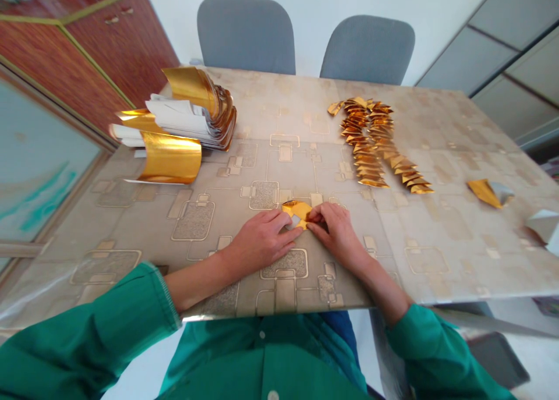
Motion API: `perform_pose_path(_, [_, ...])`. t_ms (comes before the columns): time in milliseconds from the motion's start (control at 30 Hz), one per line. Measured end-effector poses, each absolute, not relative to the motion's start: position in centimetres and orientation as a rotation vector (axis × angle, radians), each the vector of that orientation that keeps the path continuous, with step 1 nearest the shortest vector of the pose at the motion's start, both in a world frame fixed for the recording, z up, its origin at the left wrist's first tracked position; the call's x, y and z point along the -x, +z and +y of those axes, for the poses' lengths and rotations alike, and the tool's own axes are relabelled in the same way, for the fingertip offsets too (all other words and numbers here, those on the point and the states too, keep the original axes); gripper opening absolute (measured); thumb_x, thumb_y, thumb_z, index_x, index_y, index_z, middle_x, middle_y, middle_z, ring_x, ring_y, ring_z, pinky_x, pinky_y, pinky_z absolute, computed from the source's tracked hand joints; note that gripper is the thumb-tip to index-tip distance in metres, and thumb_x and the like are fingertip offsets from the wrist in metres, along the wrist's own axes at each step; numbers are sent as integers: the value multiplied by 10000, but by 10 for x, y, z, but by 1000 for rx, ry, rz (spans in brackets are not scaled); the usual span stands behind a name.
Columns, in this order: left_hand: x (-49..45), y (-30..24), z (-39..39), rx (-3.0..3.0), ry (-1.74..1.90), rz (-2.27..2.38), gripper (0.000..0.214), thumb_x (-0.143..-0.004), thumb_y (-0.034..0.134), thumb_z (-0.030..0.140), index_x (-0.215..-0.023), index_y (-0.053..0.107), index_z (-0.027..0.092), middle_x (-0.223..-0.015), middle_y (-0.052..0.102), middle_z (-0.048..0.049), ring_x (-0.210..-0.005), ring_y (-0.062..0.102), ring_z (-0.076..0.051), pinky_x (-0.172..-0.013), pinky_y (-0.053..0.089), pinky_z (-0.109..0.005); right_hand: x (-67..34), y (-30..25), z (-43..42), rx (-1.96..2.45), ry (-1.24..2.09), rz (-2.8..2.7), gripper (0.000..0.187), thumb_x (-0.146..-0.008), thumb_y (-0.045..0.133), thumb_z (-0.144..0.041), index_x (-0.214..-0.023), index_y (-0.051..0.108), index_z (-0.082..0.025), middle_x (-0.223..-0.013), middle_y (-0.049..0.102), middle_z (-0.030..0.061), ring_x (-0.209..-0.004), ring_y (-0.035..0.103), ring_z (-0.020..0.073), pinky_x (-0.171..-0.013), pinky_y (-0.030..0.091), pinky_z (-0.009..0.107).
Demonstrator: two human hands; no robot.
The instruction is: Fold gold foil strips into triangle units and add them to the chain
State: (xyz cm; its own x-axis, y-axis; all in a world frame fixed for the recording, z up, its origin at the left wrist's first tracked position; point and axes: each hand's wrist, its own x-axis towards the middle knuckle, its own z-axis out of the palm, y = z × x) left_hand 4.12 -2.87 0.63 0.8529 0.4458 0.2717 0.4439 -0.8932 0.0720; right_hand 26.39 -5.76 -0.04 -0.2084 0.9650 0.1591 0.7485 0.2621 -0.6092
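A small piece of gold foil paper (297, 208), partly folded with a pale patch showing, lies on the table in front of me. My left hand (269, 235) presses on its left side, fingers together on the paper. At the right edge, my right hand (334, 230) pinches the paper between thumb and fingers. Beyond my right hand, folded gold paper pieces (364, 138) stand in two overlapping rows. Far to the left is a stack of gold and white paper sheets (187, 117), with a curled gold sheet (171, 158) at its near side.
A patterned cover lies over the table (279, 167). On the right are a loose folded gold piece (485, 192) and a white paper object (544, 225) by the edge. Two grey chairs (247, 33) stand behind the table. A red-brown cabinet (113, 45) is at the back left.
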Motion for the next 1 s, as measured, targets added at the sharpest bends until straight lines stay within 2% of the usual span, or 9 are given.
perform_pose_path(233, [-32, 6, -28, -3025, 366, 622, 329, -944, 593, 350, -1222, 605, 175, -1118, 607, -98, -1081, 555, -266, -969, 495, -434, -265, 3, -57, 1546, 527, -2095, 54, -912, 564, -171, -880, 560, -214, -892, 625, 20, -869, 541, 198, -808, 353, 343])
perform_pose_path(367, [-34, 8, -32, -3002, 377, 658, 349, -938, 592, 387, -1195, 615, 151, -1119, 604, -120, -1065, 556, -280, -963, 490, -459, -256, 4, -62, 1618, 404, -2126, 7, -914, 557, -207, -912, 560, -213, -914, 617, 29, -894, 535, 214, -830, 342, 361])
perform_pose_path(500, [-35, 8, -35, -3012, 388, 671, 380, -935, 596, 386, -1224, 600, 138, -1133, 601, -131, -1083, 553, -289, -969, 482, -461, -250, 1, -64, 1677, 266, -2126, 93, -905, 593, -297, -901, 558, -211, -912, 612, 39, -890, 517, 231, -820, 336, 373])
perform_pose_path(633, [-34, 8, -34, -3021, 382, 669, 359, -934, 601, 397, -1202, 610, 158, -1134, 600, -117, -1068, 561, -276, -952, 486, -435, -258, -2, -60, 1594, 390, -2085, 14, -911, 558, -210, -917, 570, -208, -897, 616, 28, -871, 538, 207, -798, 349, 353])
perform_pose_path(700, [-33, 7, -33, -3027, 388, 669, 345, -934, 604, 395, -1190, 615, 164, -1123, 603, -109, -1059, 564, -268, -938, 487, -421, -265, -3, -58, 1513, 483, -2079, 52, -907, 551, -179, -936, 582, -209, -894, 622, 24, -862, 547, 193, -795, 361, 341])
perform_pose_path(800, [-35, 7, -30, -3056, 429, 680, 273, -942, 603, 370, -1138, 635, 182, -1072, 619, -86, -1022, 572, -246, -896, 488, -388, -270, -3, -56, 1451, 518, -2112, 77, -916, 542, -180, -945, 604, -215, -899, 631, 26, -878, 549, 192, -803, 367, 340])
perform_pose_path(1000, [-51, 11, -19, -3183, 462, 659, 166, -973, 571, 295, -898, 665, 181, -890, 631, -42, -917, 578, -206, -790, 457, -326, -264, 0, -54, 1511, 424, -2150, 64, -897, 560, -176, -918, 612, -207, -892, 634, 32, -854, 542, 197, -785, 358, 341])
